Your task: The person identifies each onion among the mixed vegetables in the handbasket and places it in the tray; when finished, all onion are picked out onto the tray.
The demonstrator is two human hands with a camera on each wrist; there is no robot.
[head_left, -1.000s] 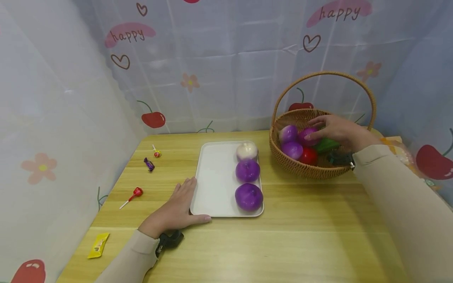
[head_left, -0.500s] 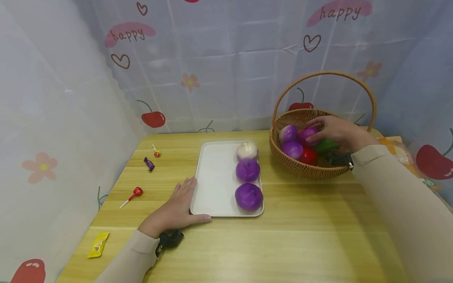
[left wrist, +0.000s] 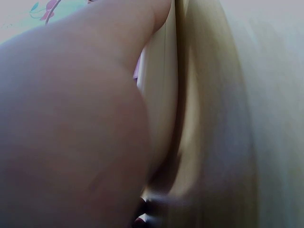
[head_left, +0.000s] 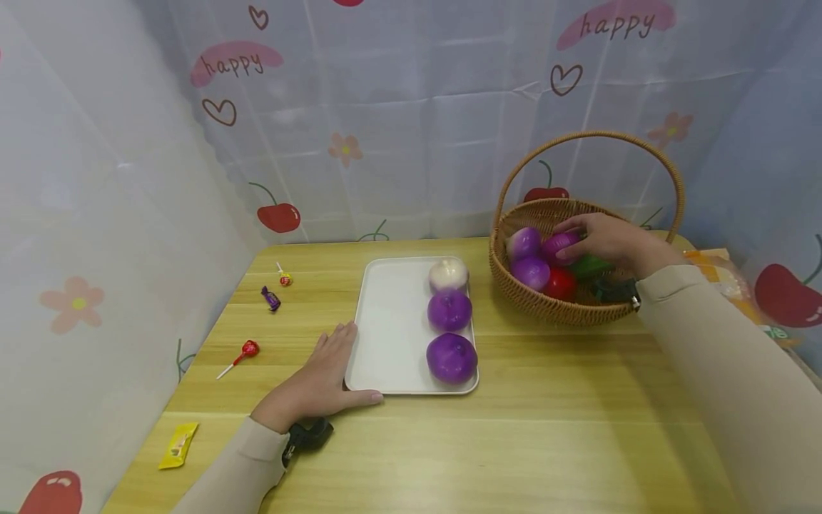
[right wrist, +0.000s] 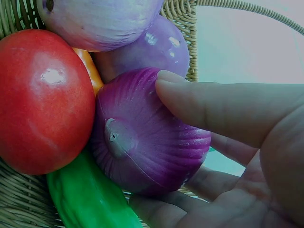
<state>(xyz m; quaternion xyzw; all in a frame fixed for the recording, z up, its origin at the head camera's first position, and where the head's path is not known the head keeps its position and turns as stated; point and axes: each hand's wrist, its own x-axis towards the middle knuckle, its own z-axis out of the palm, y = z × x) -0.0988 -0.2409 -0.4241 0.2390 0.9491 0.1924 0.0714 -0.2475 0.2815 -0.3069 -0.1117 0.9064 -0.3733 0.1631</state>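
Note:
My right hand (head_left: 606,239) reaches into the wicker basket (head_left: 546,307) and grips a purple onion (right wrist: 147,137), thumb on one side and fingers curled along the other. Beside the onion are a shiny red tomato-like vegetable (right wrist: 45,102), a long green vegetable (right wrist: 90,192) and two purple-and-white round ones, one of them (head_left: 523,243) at the basket's left wall. My left hand (head_left: 324,375) rests with spread fingers at the near left corner of the white tray (head_left: 392,321). Along the tray's right side stand a whitish round vegetable (head_left: 449,275) and two purple ones (head_left: 452,358).
The basket's tall hoop handle (head_left: 587,133) arches above my right hand. On the table's left lie two lollipops (head_left: 250,348), a purple-wrapped candy (head_left: 271,298) and a yellow packet (head_left: 178,446). A plastic bag (head_left: 722,271) sits right of the basket, and a printed curtain (head_left: 411,143) hangs behind.
The fingers of my right hand have closed in around the onion, with the hand shifting slightly. My left hand and the tray have stayed in place.

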